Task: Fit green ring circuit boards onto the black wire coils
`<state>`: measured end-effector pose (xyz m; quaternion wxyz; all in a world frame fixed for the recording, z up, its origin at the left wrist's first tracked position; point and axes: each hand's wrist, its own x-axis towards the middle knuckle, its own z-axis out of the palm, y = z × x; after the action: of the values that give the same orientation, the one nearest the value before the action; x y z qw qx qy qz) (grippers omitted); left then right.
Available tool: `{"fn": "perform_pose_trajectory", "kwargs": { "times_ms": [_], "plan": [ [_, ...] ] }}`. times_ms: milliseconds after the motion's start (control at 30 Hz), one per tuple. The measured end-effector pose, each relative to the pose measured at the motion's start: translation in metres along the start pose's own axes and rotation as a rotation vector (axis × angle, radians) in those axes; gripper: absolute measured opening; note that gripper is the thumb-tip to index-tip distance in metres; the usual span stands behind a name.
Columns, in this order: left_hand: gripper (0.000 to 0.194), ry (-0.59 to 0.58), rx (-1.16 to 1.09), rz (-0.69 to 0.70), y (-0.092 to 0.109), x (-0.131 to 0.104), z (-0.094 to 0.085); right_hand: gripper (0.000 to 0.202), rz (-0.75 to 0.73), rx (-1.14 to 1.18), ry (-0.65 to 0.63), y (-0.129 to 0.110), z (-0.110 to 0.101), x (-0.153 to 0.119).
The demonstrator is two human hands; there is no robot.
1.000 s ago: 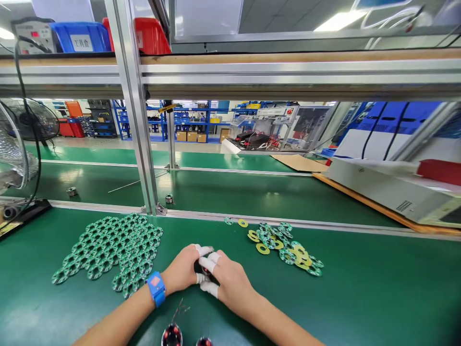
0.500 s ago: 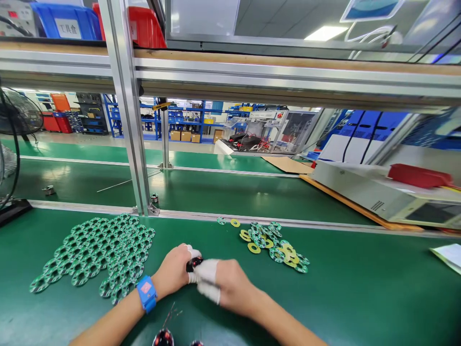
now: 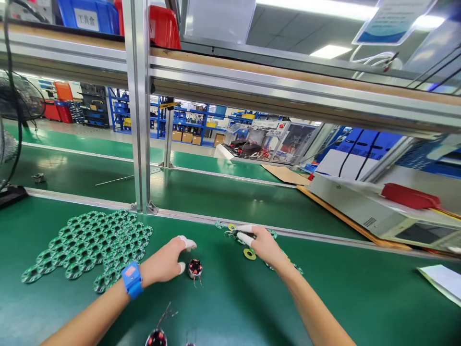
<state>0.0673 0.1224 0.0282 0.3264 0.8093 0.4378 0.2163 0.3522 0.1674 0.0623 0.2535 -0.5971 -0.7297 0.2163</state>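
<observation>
My left hand (image 3: 167,262), with white finger cots on thumb and forefinger, is open and holds nothing. Just right of its fingertips, a small wound motor stator (image 3: 195,268) with red-and-black windings sits on the green bench, its thin wire leads pointing toward me. My right hand (image 3: 265,246) is over the loose pile, its white-capped fingers closed on a green ring-shaped circuit board (image 3: 231,234); the grip itself is partly hidden. A yellow ring washer (image 3: 249,254) lies below those fingers. Another stator (image 3: 157,338) is cut off at the bottom edge.
Green ring boards (image 3: 97,245) are laid out in a flat cluster at left. A metal upright (image 3: 139,115) rises from the bench's back rail (image 3: 216,219). A grey machine (image 3: 363,206) stands at right, beyond the rail, and a paper (image 3: 441,283) lies at the right edge.
My left hand has let go of the stator, which now rests on the bench. My right hand has moved away to the right, onto the pile of rings. The view has tilted slightly.
</observation>
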Motion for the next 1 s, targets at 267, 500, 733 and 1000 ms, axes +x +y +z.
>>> {"fn": "perform_pose_trajectory", "kwargs": {
  "times_ms": [267,500,733,1000],
  "plan": [
    [0.018,0.181,-0.101,-0.002,0.018,0.005,0.005,0.03,0.105,0.466,-0.127,-0.018,0.032,-0.007],
    [0.014,0.271,-0.113,0.006,0.019,0.006,0.009,0.033,0.208,0.763,-0.14,-0.034,0.05,-0.017],
    [0.013,0.304,-0.032,0.078,0.028,0.004,0.016,0.041,0.28,1.007,-0.166,-0.057,0.079,-0.037],
    [0.022,0.214,-0.004,0.068,0.03,0.004,0.001,0.053,-0.086,0.768,-0.154,-0.062,0.069,-0.042]
  ]
}}
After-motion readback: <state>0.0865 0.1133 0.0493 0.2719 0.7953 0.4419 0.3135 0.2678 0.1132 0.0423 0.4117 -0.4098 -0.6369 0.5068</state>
